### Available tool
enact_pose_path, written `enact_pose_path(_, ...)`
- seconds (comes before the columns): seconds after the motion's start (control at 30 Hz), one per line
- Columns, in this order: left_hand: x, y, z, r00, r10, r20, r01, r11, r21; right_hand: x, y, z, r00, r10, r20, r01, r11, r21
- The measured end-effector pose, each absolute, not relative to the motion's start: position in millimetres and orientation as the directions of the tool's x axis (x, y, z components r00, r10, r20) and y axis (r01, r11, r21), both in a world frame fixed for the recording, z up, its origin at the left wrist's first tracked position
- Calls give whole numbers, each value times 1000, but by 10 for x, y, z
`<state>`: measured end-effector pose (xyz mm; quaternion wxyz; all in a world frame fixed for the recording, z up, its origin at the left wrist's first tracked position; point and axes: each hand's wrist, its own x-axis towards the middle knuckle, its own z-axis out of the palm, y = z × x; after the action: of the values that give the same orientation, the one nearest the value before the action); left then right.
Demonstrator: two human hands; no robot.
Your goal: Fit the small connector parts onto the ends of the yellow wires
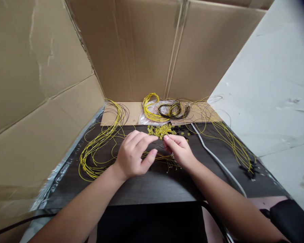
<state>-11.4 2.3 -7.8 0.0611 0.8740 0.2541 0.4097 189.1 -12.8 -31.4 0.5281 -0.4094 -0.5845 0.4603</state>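
My left hand (134, 153) hovers over the middle of the dark table, its thumb and fingers apart and nothing visible between them. To its right, my right hand (178, 148) is closed, thumb pressed against the fingers; whatever it pinches is too small to make out. Just beyond both hands lies a pile of small yellow pieces (162, 130), with small black pieces (177, 128) at its right. Under and between the hands runs a bundle of yellow wires (164, 157), whose ends fan out near my right wrist.
A loose coil of yellow wires (91, 158) spreads at the left. More yellow wires (233, 141) end in black connectors (250, 170) at the right. Behind, yellow and black coils (171, 110) lie on a plastic bag. A grey cable (210, 152) crosses the table. Cardboard walls (147, 50) enclose it.
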Motion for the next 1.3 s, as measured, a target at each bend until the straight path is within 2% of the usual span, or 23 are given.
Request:
enact_pose_path(0.13, -160, 90, -18, 397, 615, 681, 457, -776, 434, 1936, -99, -328, -35, 968, 247, -71, 245, -967)
enact_pose_path(0.2, -163, 115, -7, 378, 645, 664, 480, -750, 455, 1948, -91, -333, -3, 966, 259, -93, 257, -962)
enact_pose_path(0.33, -140, 124, -22, 455, 641, 618, 509, -757, 410, 1948, -93, -344, 48, 959, 280, -83, 283, -955)
enact_pose_path(0.53, -128, 115, -42, 567, 567, 597, 535, -805, 257, 1957, -96, -365, 60, 949, 310, -21, 311, -950)
enact_pose_path(0.73, -128, 85, -26, 468, 539, 700, 530, -805, 266, 1904, -136, -308, -31, 931, 364, 107, 365, -925)
enact_pose_path(0.83, -88, 30, -36, 521, 461, 718, 437, -867, 240, 1827, -169, -263, -99, 897, 430, 194, 441, -876)
enact_pose_path(0.93, -26, -25, -71, 602, 426, 675, 282, -905, 319, 1759, -196, -248, -174, 840, 514, 260, 543, -799)
enact_pose_path(1.07, 28, -61, -124, 601, 558, 573, 227, -806, 547, 1711, -223, -260, -218, 812, 542, 258, 583, -770)
enact_pose_path(1.13, 23, -69, -143, 567, 628, 532, 240, -745, 622, 1700, -237, -267, -231, 813, 535, 270, 582, -767)
enact_pose_path(1.3, -23, -85, -124, 496, 712, 496, 307, -679, 667, 1718, -265, -261, -160, 829, 536, 283, 558, -780)
